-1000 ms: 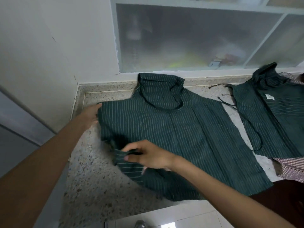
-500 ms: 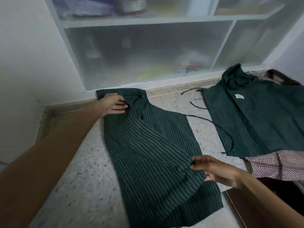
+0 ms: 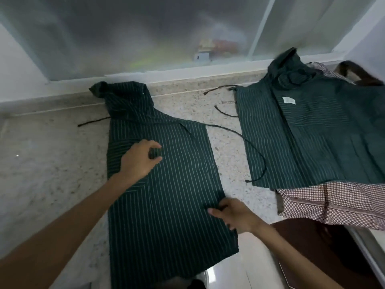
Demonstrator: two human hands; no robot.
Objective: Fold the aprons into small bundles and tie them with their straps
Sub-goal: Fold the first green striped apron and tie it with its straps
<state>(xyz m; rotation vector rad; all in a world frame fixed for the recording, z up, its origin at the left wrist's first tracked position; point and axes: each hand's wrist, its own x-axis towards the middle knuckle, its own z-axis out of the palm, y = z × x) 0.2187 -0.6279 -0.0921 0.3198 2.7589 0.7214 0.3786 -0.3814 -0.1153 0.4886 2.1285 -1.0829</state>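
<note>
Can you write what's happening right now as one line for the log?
step: folding | apron: flat, narrowed on counter | left hand: pinches cloth mid-apron | right hand: grips right edge | tied: no

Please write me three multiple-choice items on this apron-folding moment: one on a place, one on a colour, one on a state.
1. Where is the left hand?
A. on the middle of the striped apron
B. on the checked cloth
C. on bare counter

2. What colour is the checked cloth under the second apron?
A. blue and yellow
B. red-brown and white
C. plain black

3. How does the striped apron lie?
A. rolled and tied into a bundle
B. hanging from a hook
C. folded into a long panel, strap loose

Key: 1 A, its fingers pinch a tuck of fabric there. 2 B, the small checks show at the lower right. 3 C, the strap trails across the counter, untied, while the right hand grips the panel's right edge.
</note>
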